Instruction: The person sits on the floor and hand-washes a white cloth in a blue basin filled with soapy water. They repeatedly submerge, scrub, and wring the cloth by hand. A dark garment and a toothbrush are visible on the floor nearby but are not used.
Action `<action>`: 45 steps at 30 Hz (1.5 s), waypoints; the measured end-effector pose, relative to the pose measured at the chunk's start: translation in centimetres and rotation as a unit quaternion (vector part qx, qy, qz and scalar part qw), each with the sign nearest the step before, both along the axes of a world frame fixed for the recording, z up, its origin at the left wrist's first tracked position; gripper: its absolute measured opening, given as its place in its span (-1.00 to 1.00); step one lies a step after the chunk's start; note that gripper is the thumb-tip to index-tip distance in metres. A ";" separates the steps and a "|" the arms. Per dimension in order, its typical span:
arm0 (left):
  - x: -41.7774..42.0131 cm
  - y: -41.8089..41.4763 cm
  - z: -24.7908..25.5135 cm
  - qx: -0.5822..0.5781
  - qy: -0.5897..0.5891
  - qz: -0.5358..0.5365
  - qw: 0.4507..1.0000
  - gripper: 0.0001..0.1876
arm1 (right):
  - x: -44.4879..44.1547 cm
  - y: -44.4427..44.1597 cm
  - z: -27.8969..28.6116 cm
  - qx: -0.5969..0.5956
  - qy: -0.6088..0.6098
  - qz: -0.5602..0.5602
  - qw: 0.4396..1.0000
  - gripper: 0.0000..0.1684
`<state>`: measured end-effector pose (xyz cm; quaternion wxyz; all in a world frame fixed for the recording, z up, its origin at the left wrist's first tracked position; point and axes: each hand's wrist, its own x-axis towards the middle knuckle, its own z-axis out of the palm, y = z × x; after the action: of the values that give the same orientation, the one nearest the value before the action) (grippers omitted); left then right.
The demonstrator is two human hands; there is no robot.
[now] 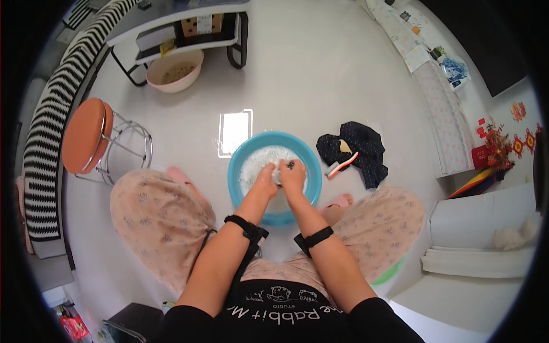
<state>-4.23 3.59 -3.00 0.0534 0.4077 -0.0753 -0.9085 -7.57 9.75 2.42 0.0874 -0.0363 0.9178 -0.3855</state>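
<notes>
A round blue plastic basin (233,180) holding foamy, cloudy water stands on the floor between my feet. Over the water my left hand (267,179) and my right hand (294,175) are close together, gripping a small wet whitish piece, seemingly cloth (277,176), between them. A dark patterned bit shows at the right fingers. Most of the piece is hidden by my hands and the suds. To the right of the basin lies a crumpled dark dotted garment (364,143). On it are a pale yellow piece (345,146) and an orange-and-white scrub brush (342,165), its head reaching the floor.
An orange round stool (85,135) with chrome legs stands at the left. Beyond it, a cream basin (176,83) with murky contents sits by a low table (188,47). A long cabinet (441,115) runs along the right. My pink slippers flank the blue basin.
</notes>
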 end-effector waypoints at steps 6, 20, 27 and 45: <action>2.0 -3.1 0.7 0.134 0.145 -0.063 0.978 -0.70 | 4.1 -2.4 2.7 -0.016 0.156 0.165 0.974 -0.69; 2.8 -1.6 5.0 0.342 0.315 0.049 0.884 -0.66 | 5.6 -3.1 2.7 -0.014 0.158 0.114 0.981 -0.75; -0.1 0.5 1.4 -0.105 0.083 -0.006 0.991 -0.77 | -3.5 0.1 -4.3 -0.173 -0.089 -0.070 0.978 -0.73; 1.9 0.7 2.8 -0.172 0.058 -0.014 0.983 -0.72 | -2.0 0.1 -4.7 -0.090 -0.087 -0.042 0.991 -0.68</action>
<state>-2.36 4.33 -0.19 0.1143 0.3379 -0.2327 -0.9048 -9.59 9.84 -2.31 0.1471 0.0286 0.8692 -0.4712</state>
